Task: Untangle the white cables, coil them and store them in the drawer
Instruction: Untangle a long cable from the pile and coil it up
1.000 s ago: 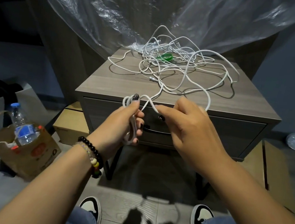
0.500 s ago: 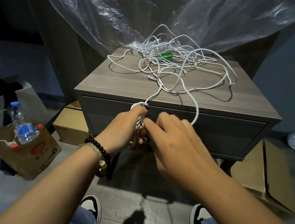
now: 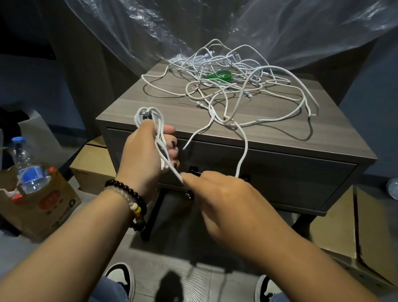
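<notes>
While the white cables point(image 3: 228, 89) sprawl tangled on the nightstand point(image 3: 265, 136) above the closed drawer point(image 3: 290, 177), the left hand point(image 3: 146, 155) grips a small coil, fingers curled round its loops. The right hand point(image 3: 222, 201) pinches one strand running from that coil. The red print on the paper bag point(image 3: 43, 204) beside the bottle point(image 3: 27, 170) is too blurred to read.

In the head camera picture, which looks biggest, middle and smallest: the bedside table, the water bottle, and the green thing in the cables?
1. The bedside table looks biggest by far.
2. The water bottle comes next, though it sits nearer the camera, which enlarges it.
3. The green thing looks smallest, partly hidden under the white cables.
</notes>
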The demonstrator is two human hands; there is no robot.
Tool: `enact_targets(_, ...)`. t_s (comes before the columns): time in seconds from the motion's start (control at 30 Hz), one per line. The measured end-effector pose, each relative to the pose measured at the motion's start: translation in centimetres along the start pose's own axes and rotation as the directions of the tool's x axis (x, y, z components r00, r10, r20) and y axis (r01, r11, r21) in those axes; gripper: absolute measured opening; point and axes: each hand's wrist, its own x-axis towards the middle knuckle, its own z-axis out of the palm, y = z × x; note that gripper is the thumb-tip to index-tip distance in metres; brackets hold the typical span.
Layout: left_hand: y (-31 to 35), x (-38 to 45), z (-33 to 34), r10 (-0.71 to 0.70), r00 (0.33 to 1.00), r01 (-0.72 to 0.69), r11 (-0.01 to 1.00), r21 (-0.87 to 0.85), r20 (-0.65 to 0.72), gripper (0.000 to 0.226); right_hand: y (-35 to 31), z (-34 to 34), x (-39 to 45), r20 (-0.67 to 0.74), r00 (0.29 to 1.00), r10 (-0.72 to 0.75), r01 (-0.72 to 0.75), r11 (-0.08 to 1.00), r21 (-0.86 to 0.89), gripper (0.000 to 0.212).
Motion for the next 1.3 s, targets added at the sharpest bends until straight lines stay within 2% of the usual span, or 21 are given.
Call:
enact_targets(0.13, 0.0, 0.0, 0.2, -0.037, 0.996, 0.049, 0.987, -0.155, 0.083, 0.033, -1.6, 1.0, -0.5, 0.047, 0.996, -0.075, 0.076, 0.997, -0.02, 0.045)
enact_targets(0.23, 0.3, 0.3, -0.4, -0.08, 0.991, 0.108, 0.946, -0.306, 0.104, 0.038, -1.7, 1.7, -0.7, -0.008, 0.995, -0.097, 0.096, 0.991, -0.097, 0.041)
enact_targets(0.33, 0.8, 0.3, -1.4, -0.17, 0.968, 0.236, 0.865, -0.442, 0.183, 0.04, -0.7, 1.1, -0.2, 0.007, 0.998, -0.057, 0.056, 0.998, 0.035, 0.028)
enact_targets(0.4, 1.1, 0.2, -1.8, -0.214, 0.935, 0.327, 0.826, -0.459, 0.281, 0.04, 0.1, 0.3, 0.0, 0.048, 0.999, -0.009, 0.003, 0.991, 0.131, 0.028)
enact_targets(0.47, 1.5, -0.1, -2.1, -0.261, 0.871, 0.424, 0.826, -0.371, 0.415, 0.038, 1.4, -0.7, 0.1, 0.072, 0.997, 0.035, -0.048, 0.981, 0.187, 0.035)
enact_targets(0.53, 1.9, -0.5, -2.3, -0.298, 0.773, 0.504, 0.825, -0.257, 0.561, 0.033, 3.0, -1.7, 0.0, 0.08, 0.994, 0.074, -0.088, 0.98, 0.18, 0.052)
enact_targets(0.6, 2.2, -1.0, -2.3, -0.327, 0.719, 0.507, 0.851, -0.141, 0.613, 0.031, 4.6, -2.5, -0.1, 0.072, 0.99, 0.124, -0.133, 0.981, 0.143, 0.065)
enact_targets(0.7, 2.0, -1.5, -2.0, -0.381, 0.746, 0.436, 0.899, 0.03, 0.546, 0.038, 5.7, -3.1, -0.5, 0.006, 0.991, 0.131, -0.13, 0.978, 0.165, 0.06)
enact_targets(0.83, 0.9, -1.8, -1.6, -0.34, 0.837, 0.298, 0.94, 0.165, 0.428, 0.043, 5.5, -2.5, -0.6, -0.15, 0.987, 0.057, -0.046, 0.996, 0.077, 0.047)
enact_targets(0.97, -0.2, -2.2, -1.2, -0.274, 0.889, 0.215, 0.957, 0.195, 0.366, 0.044, 5.2, -1.8, -0.4, -0.278, 0.959, -0.058, 0.051, 0.998, -0.034, 0.037)
enact_targets(1.03, -0.4, -2.3, -1.3, -0.295, 0.883, 0.242, 0.953, 0.184, 0.364, 0.046, 5.0, -1.4, -0.3, -0.309, 0.945, -0.111, 0.095, 0.993, -0.067, 0.034)
enact_targets(1.17, -0.1, -2.8, -1.6, -0.371, 0.811, 0.323, 0.929, 0.181, 0.452, 0.045, 4.7, -1.2, -0.1, -0.372, 0.918, -0.136, 0.119, 0.991, -0.069, 0.034)
enact_targets(1.3, -0.6, -3.1, -1.6, -0.377, 0.789, 0.259, 0.92, 0.294, 0.485, 0.045, 4.7, -1.7, -0.3, -0.402, 0.912, -0.083, 0.094, 0.995, 0.01, 0.033)
